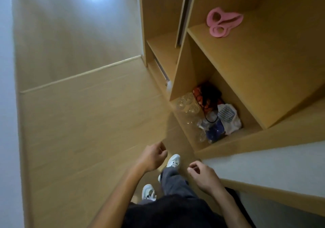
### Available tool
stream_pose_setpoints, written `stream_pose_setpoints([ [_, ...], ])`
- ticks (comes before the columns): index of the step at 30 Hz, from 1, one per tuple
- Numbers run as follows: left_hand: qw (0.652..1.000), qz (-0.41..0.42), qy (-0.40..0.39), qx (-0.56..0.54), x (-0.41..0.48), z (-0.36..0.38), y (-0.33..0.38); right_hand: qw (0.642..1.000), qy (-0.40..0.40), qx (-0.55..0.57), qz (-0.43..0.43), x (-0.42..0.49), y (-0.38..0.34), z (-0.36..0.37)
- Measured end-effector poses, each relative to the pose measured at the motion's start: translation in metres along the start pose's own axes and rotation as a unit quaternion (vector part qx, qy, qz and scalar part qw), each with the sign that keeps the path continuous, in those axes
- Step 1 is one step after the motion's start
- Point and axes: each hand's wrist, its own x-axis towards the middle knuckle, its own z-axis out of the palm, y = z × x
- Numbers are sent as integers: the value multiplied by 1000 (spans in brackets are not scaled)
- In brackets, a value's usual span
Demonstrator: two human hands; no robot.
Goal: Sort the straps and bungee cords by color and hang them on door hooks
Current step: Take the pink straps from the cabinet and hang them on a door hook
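A pale wood-look floor (pixel 84 115) fills the left and centre of the frame, with a bright glare at the upper left and a threshold strip (pixel 79 75) crossing it diagonally, while an open wooden cabinet (pixel 246 80) takes up the upper right. In the cabinet's bottom compartment, centre right, a tangle of orange and black cords (pixel 207 97) lies among clear plastic bottles (pixel 187 103) and crumpled bags (pixel 225 120), and a pink looped strap (pixel 223 22) lies on the shelf above. At the bottom centre the left hand (pixel 153 157) and right hand (pixel 204 176) hang loosely curled and empty above white sneakers (pixel 174 160), beside a pale ledge (pixel 272 166) at the lower right.
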Motion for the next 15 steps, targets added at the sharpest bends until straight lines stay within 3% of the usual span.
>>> stream_pose_setpoints([
  [8, 997, -46, -57, 37, 92, -39, 25, 997, 31, 43, -58, 122, -68, -100],
  [15, 993, 22, -53, 108, 186, -101, 105, 984, 94, 114, -98, 174, -106, -209],
])
